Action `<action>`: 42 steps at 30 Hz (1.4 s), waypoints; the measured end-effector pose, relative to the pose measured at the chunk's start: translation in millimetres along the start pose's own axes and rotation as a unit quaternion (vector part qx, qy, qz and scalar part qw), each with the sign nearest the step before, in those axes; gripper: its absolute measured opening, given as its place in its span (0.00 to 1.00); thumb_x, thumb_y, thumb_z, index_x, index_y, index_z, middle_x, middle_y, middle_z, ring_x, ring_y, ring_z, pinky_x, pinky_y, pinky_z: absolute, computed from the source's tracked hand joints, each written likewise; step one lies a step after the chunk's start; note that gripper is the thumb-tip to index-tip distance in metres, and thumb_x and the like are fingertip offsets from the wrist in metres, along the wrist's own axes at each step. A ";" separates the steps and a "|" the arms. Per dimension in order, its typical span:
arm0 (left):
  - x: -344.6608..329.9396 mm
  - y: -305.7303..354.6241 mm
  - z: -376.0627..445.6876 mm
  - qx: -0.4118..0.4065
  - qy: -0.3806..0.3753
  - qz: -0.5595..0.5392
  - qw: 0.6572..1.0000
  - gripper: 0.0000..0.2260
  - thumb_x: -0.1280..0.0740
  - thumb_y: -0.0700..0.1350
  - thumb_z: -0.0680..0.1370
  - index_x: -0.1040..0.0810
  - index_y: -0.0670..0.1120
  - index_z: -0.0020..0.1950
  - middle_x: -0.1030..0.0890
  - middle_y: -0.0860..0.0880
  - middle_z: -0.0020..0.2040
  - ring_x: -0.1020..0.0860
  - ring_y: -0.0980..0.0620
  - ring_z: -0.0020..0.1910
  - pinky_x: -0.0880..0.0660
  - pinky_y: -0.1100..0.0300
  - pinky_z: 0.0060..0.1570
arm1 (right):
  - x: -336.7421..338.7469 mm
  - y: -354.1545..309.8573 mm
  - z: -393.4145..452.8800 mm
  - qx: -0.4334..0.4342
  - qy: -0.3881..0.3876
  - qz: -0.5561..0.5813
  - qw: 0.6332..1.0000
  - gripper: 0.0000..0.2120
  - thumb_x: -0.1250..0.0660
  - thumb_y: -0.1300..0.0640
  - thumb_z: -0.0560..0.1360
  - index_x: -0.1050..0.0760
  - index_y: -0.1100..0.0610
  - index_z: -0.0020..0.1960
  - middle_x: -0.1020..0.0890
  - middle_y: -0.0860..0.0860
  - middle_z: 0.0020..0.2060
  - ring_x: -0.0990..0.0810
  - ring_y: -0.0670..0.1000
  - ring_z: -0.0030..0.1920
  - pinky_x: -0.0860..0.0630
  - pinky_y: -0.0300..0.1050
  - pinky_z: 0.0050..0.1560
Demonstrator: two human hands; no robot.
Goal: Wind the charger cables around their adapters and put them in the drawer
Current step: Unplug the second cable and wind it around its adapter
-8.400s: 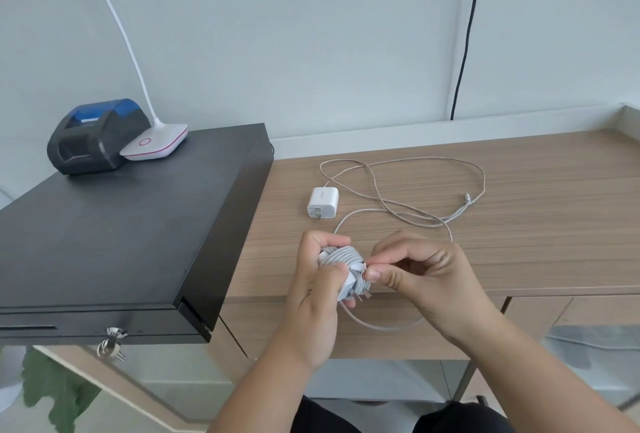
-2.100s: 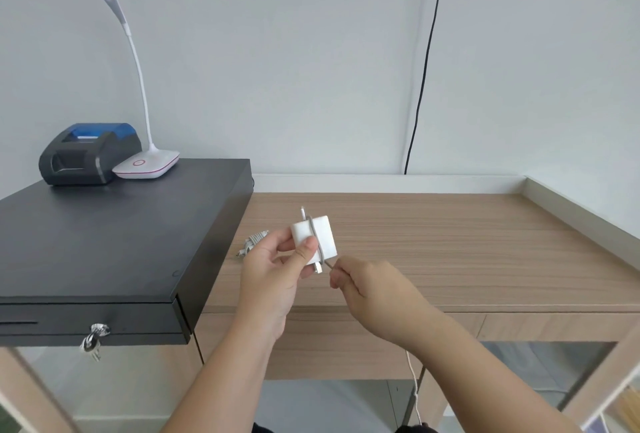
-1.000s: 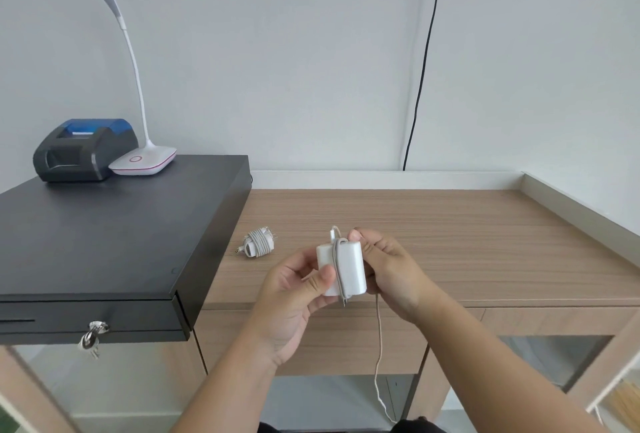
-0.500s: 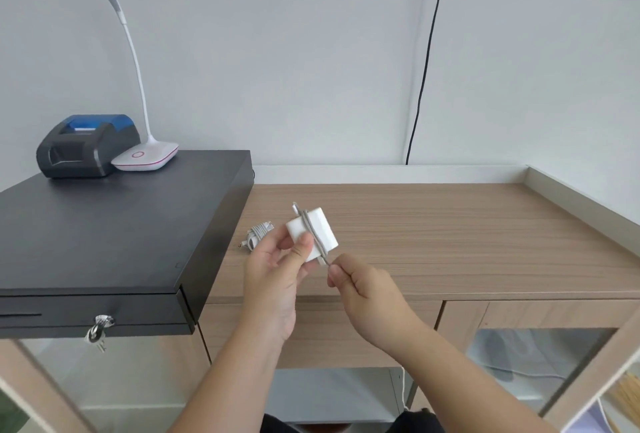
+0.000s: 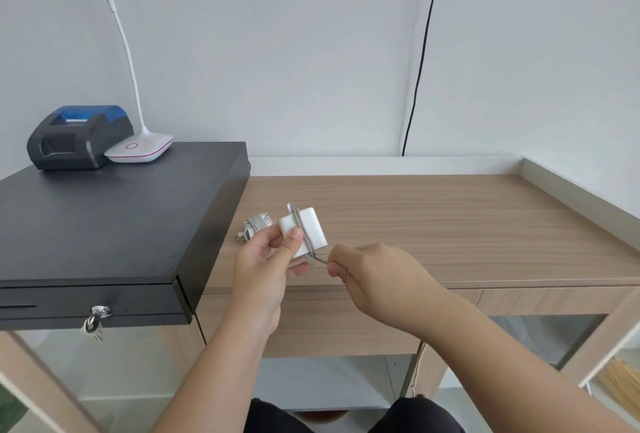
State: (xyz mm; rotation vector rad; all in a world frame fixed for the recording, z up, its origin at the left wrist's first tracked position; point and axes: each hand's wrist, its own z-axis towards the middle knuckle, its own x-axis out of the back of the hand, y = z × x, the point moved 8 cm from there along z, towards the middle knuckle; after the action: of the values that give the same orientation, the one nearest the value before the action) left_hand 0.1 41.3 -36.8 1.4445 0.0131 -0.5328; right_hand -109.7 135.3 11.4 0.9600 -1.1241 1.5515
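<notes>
Above the counter (image 5: 450,218), the left hand (image 5: 263,270) gripped a white adapter (image 5: 304,230) while the right hand (image 5: 374,280) pinched its cable (image 5: 320,261) taut. A wound charger (image 5: 254,226) lay beside the closed black drawer (image 5: 104,224).

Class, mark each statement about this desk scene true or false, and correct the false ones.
1. The left hand holds the white adapter. True.
2. The right hand rests empty on the desk. False: it pinches the cable coming off the adapter.
3. An already wound charger lies on the desk. True.
4. The black drawer stands open. False: it is shut, keys in its lock.
5. The lamp stands on the wooden desk. False: it stands on the black drawer unit.
</notes>
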 end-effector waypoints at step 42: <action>-11.9 -3.3 -18.7 0.028 -0.085 0.057 0.994 0.18 0.30 0.51 0.70 0.19 0.46 0.58 0.17 0.50 0.48 0.19 0.57 0.43 0.26 0.63 0.31 | 30.6 3.2 1.7 0.113 0.047 0.166 0.979 0.07 0.34 0.57 0.77 0.21 0.55 0.41 0.24 0.44 0.27 0.28 0.45 0.28 0.32 0.37 0.31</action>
State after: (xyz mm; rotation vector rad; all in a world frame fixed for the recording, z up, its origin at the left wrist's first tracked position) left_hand -5.8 62.8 -38.8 1.4416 -0.2201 -0.5629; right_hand -119.9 140.9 40.0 0.8660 -1.0968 2.0088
